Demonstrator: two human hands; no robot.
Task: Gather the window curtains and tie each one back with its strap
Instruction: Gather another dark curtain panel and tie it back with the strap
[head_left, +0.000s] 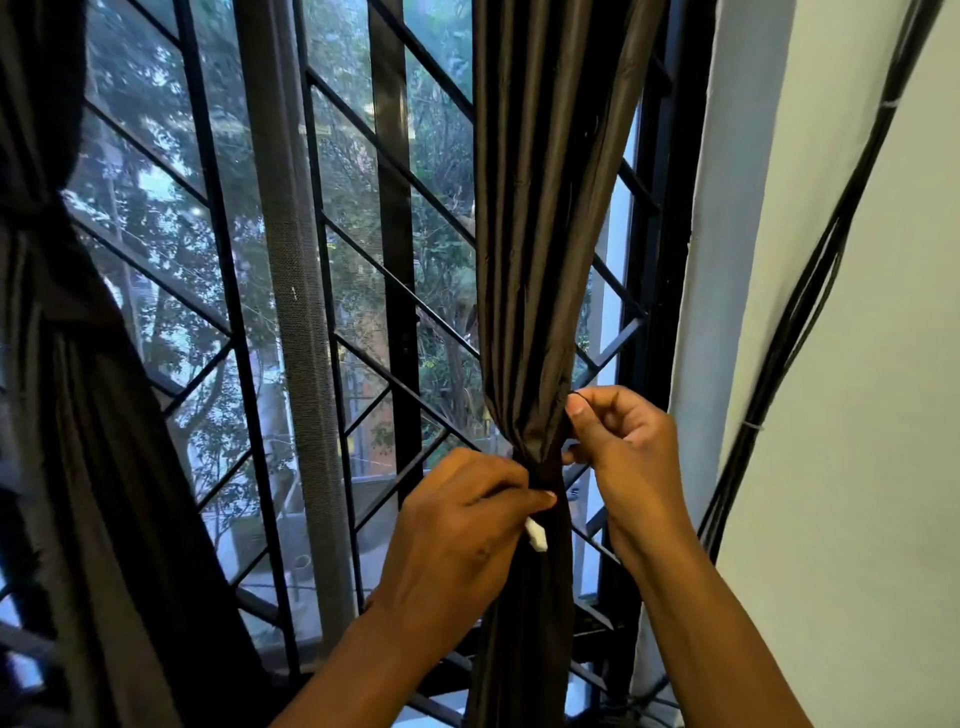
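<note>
A tall window (337, 312) with a black diagonal grille fills the view, trees outside. At its left edge a dark curtain (67, 389) hangs already cinched at a waist, so that one looks tied back, though the tie itself is lost in shadow. At the window's right edge a second brown curtain (540, 234) is gathered into a narrow bundle, pinched in where two hands meet it.

The left hand (457, 525) has its fingers curled, pinching the dark strap (548, 475) that wraps the bundle; a small white tag (536, 535) pokes out below its fingertips. The right hand (618, 436) is curled against the bundle's right side, thumb and fingers gripping the strap's other end and the fabric there.

By my reckoning the gathering is done and the strap is around; fastening it is what remains. Whether it is yet knotted I cannot tell. Black cables (810, 312) run down the white wall on the right.
</note>
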